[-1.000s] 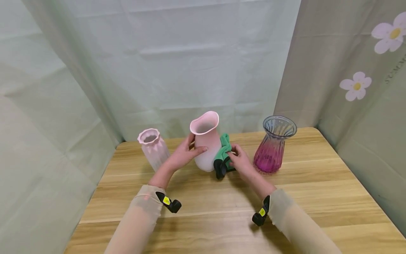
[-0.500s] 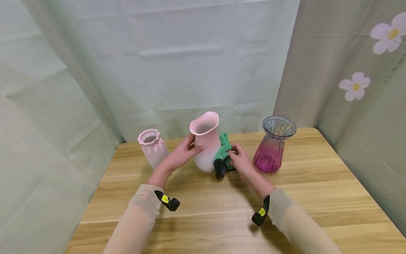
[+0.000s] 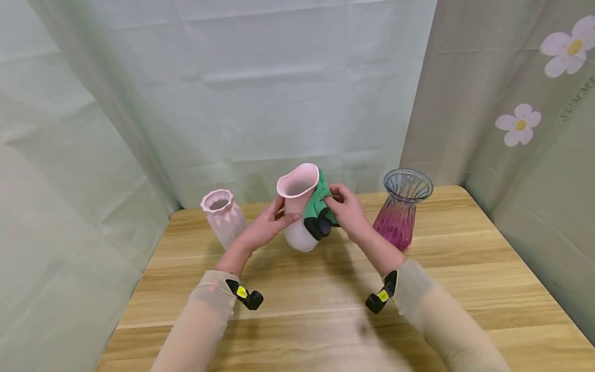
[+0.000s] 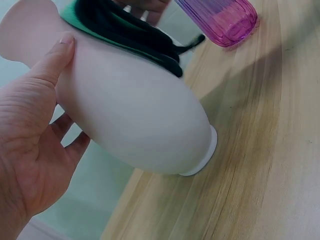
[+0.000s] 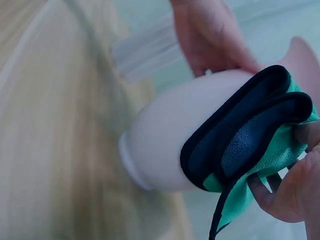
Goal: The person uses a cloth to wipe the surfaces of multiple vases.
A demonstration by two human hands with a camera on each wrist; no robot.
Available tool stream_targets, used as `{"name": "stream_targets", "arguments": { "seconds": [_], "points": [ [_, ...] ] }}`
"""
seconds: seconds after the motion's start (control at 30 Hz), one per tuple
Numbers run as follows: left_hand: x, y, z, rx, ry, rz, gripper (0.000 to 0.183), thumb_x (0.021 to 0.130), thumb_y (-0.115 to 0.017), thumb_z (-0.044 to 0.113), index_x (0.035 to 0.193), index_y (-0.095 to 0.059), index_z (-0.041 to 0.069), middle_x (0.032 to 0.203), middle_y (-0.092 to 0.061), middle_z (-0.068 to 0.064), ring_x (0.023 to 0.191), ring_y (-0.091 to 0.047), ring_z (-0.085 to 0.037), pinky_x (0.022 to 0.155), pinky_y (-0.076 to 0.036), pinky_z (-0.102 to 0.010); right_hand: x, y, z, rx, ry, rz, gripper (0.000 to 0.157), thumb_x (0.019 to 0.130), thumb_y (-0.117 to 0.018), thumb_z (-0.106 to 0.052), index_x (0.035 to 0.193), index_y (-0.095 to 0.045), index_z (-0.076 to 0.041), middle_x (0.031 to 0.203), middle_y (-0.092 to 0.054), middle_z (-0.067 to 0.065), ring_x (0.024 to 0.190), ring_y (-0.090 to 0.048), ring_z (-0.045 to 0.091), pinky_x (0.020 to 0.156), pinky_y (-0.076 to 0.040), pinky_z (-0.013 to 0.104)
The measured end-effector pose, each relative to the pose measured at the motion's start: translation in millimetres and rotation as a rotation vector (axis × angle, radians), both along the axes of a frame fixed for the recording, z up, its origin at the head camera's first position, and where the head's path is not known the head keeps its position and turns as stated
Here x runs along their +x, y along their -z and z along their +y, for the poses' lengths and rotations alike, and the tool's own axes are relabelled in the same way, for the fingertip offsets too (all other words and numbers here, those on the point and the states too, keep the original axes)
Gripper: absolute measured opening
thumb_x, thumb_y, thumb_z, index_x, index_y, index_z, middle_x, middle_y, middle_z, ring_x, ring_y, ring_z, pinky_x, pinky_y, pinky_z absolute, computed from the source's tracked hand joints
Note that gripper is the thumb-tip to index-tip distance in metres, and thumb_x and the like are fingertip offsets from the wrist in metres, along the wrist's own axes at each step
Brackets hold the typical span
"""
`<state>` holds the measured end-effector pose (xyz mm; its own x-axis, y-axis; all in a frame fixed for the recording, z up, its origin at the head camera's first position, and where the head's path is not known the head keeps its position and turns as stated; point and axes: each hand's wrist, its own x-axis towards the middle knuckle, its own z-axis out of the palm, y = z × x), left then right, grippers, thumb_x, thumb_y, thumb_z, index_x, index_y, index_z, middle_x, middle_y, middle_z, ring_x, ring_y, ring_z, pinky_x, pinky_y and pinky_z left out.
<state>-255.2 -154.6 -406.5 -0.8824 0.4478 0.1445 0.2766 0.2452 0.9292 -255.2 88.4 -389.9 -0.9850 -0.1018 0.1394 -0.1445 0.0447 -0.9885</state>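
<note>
A pink-and-white vase point(image 3: 297, 227) with a wavy flared mouth stands on the wooden table, its mouth facing up. My left hand point(image 3: 266, 227) grips its left side, thumb across the front and fingers behind, as the left wrist view shows. A folded green cloth with black edging point(image 3: 317, 206) lies against the vase's right side, just below the rim. My right hand point(image 3: 346, 209) pinches that cloth and holds it on the vase wall. In the right wrist view the cloth point(image 5: 250, 142) is bunched in loops, with a thin dark strap hanging down.
On the left stands a pale pink fluted vase point(image 3: 225, 219), close to my left forearm. A ribbed glass vase point(image 3: 397, 222), blue-grey above and magenta below, stands right of my right hand. Pale curtains point(image 3: 279, 93) hang behind the table's point(image 3: 316, 330) far edge.
My right hand has moved up with the green cloth, from the lower right side of the vase to just under its rim. My left hand and the vase stay nearly in place.
</note>
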Motion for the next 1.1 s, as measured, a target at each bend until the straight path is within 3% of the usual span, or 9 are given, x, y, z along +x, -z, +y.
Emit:
{"name": "stream_targets", "arguments": {
  "seconds": [0.13, 0.3, 0.5, 0.7, 0.93, 1.1],
  "points": [
    [0.0, -0.1, -1, -0.011, 0.005, 0.012, 0.073, 0.102, -0.067, 0.025, 0.159, -0.026, 0.042, 0.161, -0.033, 0.006, 0.146, -0.035, -0.024, 0.114, -0.038, -0.048, 0.9, -12.2, -1, -0.039, 0.004, 0.032, 0.028, 0.103, -0.063, -0.016, 0.127, -0.062, -0.001, 0.123, -0.062, 0.014, 0.113, -0.057, 0.023, 0.087, -0.048, 0.032],
    [-0.1, -0.6, 0, -0.017, 0.0, 0.011, 0.072, 0.102, -0.067, 0.026, 0.16, -0.026, 0.038, 0.162, -0.032, 0.005, 0.147, -0.034, -0.027, 0.114, -0.038, -0.05, 2.1, -15.9, -2, -0.076, 0.008, 0.066, 0.027, 0.104, -0.062, -0.015, 0.126, -0.06, 0.0, 0.124, -0.061, 0.014, 0.116, -0.057, 0.024, 0.093, -0.05, 0.035],
    [-3.0, 0.6, 0, 0.002, 0.01, 0.038, 0.071, 0.102, -0.066, 0.02, 0.16, -0.028, 0.033, 0.16, -0.035, 0.005, 0.147, -0.034, -0.02, 0.116, -0.035, -0.047, 0.6, -10.6, -3, 0.034, 0.038, 0.118, 0.026, 0.102, -0.063, -0.017, 0.125, -0.061, -0.004, 0.123, -0.063, 0.013, 0.117, -0.058, 0.029, 0.098, -0.05, 0.044],
    [-3.3, 2.0, -1, 0.004, 0.008, 0.041, 0.071, 0.102, -0.067, 0.021, 0.159, -0.029, 0.034, 0.159, -0.036, 0.007, 0.147, -0.034, -0.018, 0.117, -0.033, -0.047, -0.3, 0.9, -2, 0.12, 0.042, 0.143, 0.027, 0.102, -0.064, -0.018, 0.126, -0.063, -0.005, 0.122, -0.065, 0.013, 0.116, -0.058, 0.03, 0.101, -0.049, 0.046],
    [-2.3, 1.3, 0, -0.004, -0.002, 0.025, 0.073, 0.102, -0.067, 0.024, 0.16, -0.026, 0.036, 0.162, -0.032, 0.008, 0.148, -0.032, -0.019, 0.116, -0.035, -0.046, 5.1, 28.6, 2, 0.125, 0.033, 0.052, 0.027, 0.105, -0.059, -0.015, 0.129, -0.06, -0.002, 0.127, -0.06, 0.016, 0.12, -0.058, 0.033, 0.096, -0.051, 0.042],
    [-1.0, 0.1, -1, -0.016, -0.001, 0.025, 0.073, 0.102, -0.067, 0.024, 0.16, -0.025, 0.039, 0.163, -0.031, 0.006, 0.148, -0.033, -0.023, 0.115, -0.036, -0.047, 9.1, 56.9, 4, 0.017, 0.013, -0.164, 0.027, 0.108, -0.054, -0.016, 0.133, -0.054, -0.006, 0.132, -0.054, 0.013, 0.11, -0.057, 0.025, 0.08, -0.052, 0.038]
  ]
}}
